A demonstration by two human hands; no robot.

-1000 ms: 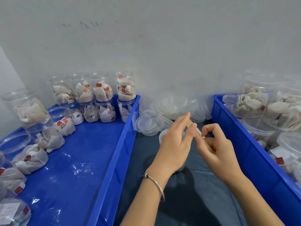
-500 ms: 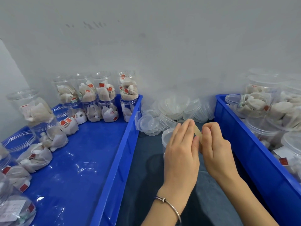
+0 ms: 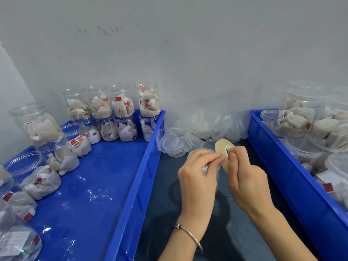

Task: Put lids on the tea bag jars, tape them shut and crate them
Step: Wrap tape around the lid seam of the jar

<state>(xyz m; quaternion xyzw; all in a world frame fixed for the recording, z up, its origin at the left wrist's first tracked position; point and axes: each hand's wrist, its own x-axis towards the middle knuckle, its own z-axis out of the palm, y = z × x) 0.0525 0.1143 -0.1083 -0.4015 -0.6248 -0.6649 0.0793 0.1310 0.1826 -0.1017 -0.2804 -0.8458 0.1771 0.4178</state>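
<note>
Between the two blue plastic crates point(image 3: 150, 159) my right hand point(image 3: 244, 183) grips the pale yellowish tape roll point(image 3: 223, 149), my left hand point(image 3: 197, 178) pinching at its edge, both above the clear lidded jar point(image 3: 194, 153) standing on the dark desk point(image 3: 169, 213).

Pretty sure I'm in a small packing workshop: bare grey wall point(image 3: 188, 53), and below it two blue crates point(image 3: 135, 166) full of clear tea bag jars point(image 3: 122, 108), plus a heap of loose lids point(image 3: 199, 127) between the crates.
</note>
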